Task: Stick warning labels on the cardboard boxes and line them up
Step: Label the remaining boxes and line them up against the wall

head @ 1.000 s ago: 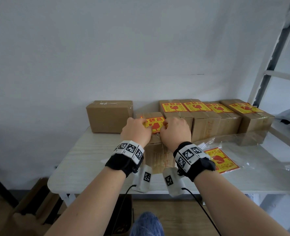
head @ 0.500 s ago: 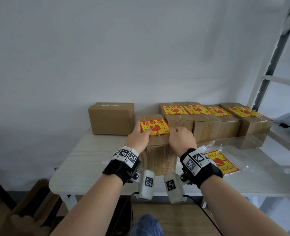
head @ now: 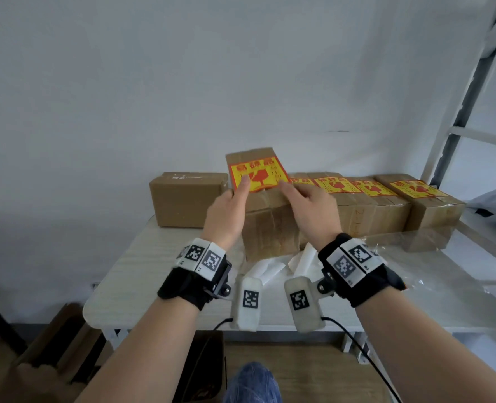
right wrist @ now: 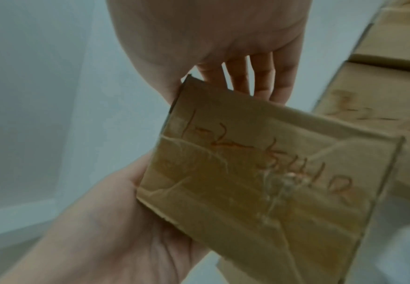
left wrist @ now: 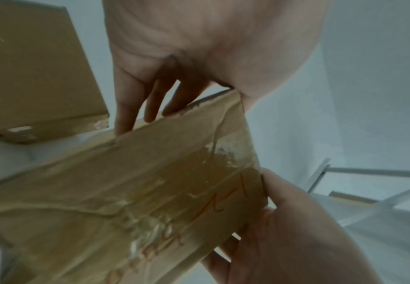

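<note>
I hold a brown taped cardboard box (head: 270, 228) off the white table (head: 142, 274), tilted with its top towards me. A yellow and red warning label (head: 257, 175) is stuck on that top. My left hand (head: 226, 210) grips the box's left end, thumb lying on the label. My right hand (head: 310, 205) grips the right end. The left wrist view has the box's taped side (left wrist: 138, 201) with my left fingers (left wrist: 131, 100) behind it. Red handwriting marks the box (right wrist: 259, 173) in the right wrist view, with my right fingers (right wrist: 259, 76) behind it.
Several labelled boxes (head: 363, 205) stand in a row along the wall at the right. One unlabelled box (head: 187, 199) sits at the back left. White backing strips (head: 264, 270) and a clear plastic bag (head: 433, 263) lie on the table. A metal frame (head: 459, 112) rises at the right.
Both hands pressed the label onto the box on the table, then moved to its ends. The box has now risen off the table and tipped up.
</note>
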{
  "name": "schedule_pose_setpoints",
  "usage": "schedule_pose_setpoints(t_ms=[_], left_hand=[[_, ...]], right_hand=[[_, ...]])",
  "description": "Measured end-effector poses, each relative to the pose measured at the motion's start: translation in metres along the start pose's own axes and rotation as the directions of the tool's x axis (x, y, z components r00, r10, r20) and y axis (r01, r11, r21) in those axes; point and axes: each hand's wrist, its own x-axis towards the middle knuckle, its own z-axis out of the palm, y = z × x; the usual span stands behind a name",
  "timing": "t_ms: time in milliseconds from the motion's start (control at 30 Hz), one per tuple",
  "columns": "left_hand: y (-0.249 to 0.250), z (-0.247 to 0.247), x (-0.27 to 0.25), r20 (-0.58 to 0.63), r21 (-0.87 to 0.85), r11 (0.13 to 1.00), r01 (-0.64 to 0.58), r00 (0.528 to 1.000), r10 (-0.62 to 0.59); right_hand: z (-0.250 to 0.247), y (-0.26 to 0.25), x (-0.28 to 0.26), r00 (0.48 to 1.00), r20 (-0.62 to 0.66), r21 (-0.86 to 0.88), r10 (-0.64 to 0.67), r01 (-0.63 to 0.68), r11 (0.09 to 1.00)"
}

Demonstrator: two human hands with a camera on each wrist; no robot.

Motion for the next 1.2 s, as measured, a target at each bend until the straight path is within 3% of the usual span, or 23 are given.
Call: schedule_pose_setpoints(t_ms=[133, 267, 400, 533, 633, 767, 1033, 1100, 1200], left_hand=[[0.013, -0.014, 0.010, -0.031, -0.224, 0.969, -0.101, 0.995, 0.096], [0.012, -0.017, 0.024, 0.008, -0.301, 0.941, -0.155, 0.986, 0.165], [-0.010, -0.012, 0.040, 0.087, -0.215, 0.960, -0.178, 0.976, 0.200], [-0.041, 0.000, 0.052, 0.136, -0.125, 0.983, -0.136, 0.979, 0.153], [-0.059, 0.010, 0.062, 0.157, -0.085, 0.991, -0.100, 0.981, 0.113], [-0.074, 0.016, 0.070, 0.154, -0.061, 0.994, -0.087, 0.983, 0.095], [-0.084, 0.024, 0.081, 0.138, -0.015, 0.998, -0.062, 0.988, 0.063], [-0.084, 0.026, 0.083, 0.125, -0.014, 0.999, -0.038, 0.991, 0.040], [-0.084, 0.029, 0.085, 0.112, 0.012, 1.000, -0.011, 0.994, 0.010]], right_hand=[[-0.002, -0.020, 0.016, 0.998, -0.034, 0.097, -0.050, 0.053, 0.994], [0.010, -0.016, 0.033, 0.999, -0.007, 0.059, -0.052, 0.052, 0.997], [0.027, 0.010, 0.045, 0.998, 0.014, -0.020, -0.057, 0.057, 0.998], [0.041, 0.037, 0.048, 0.995, 0.083, -0.068, 0.049, -0.044, 0.997], [0.051, 0.049, 0.047, 0.991, 0.114, -0.176, 0.063, -0.042, 0.984], [0.057, 0.051, 0.044, 0.992, 0.114, -0.337, 0.060, -0.018, 0.941], [0.061, 0.044, 0.042, 0.995, 0.088, -0.386, 0.051, -0.013, 0.923], [0.061, 0.042, 0.041, 0.996, 0.089, -0.452, 0.006, 0.035, 0.891], [0.061, 0.040, 0.040, 0.991, 0.115, -0.639, -0.064, 0.123, 0.760]])
